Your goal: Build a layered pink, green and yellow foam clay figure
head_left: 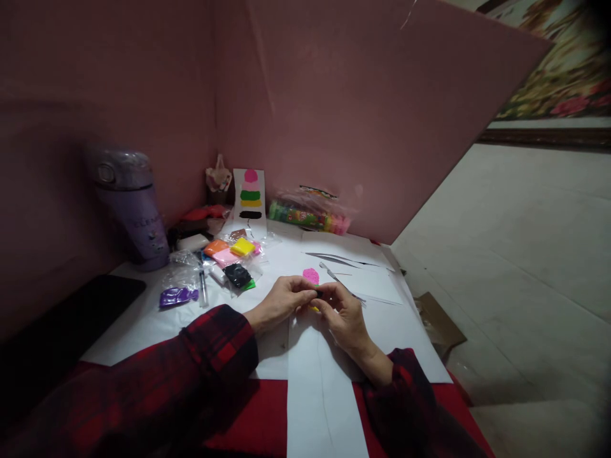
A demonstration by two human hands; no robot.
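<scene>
Close together over a white paper strip (312, 388), both hands meet at the fingertips. My left hand (285, 296) and my right hand (346, 312) pinch a small dark piece of modelling clay (319, 293) between them. Just beyond the fingers, a round pink clay piece (310, 275) lies on the paper. Bits of green and yellow clay (315, 309) peek out around the fingers, mostly hidden. A thin metallic tool (330, 272) lies beside the right hand, its near end partly covered.
Bagged clay in several colours, including a black packet (237, 275) and a purple one (179, 296), lies at left. Behind stand a lilac bottle (136, 216) and a card with coloured shapes (249, 222). A dark phone-like slab (95, 305) lies near left; a colourful plastic pack (310, 216) rests against the wall.
</scene>
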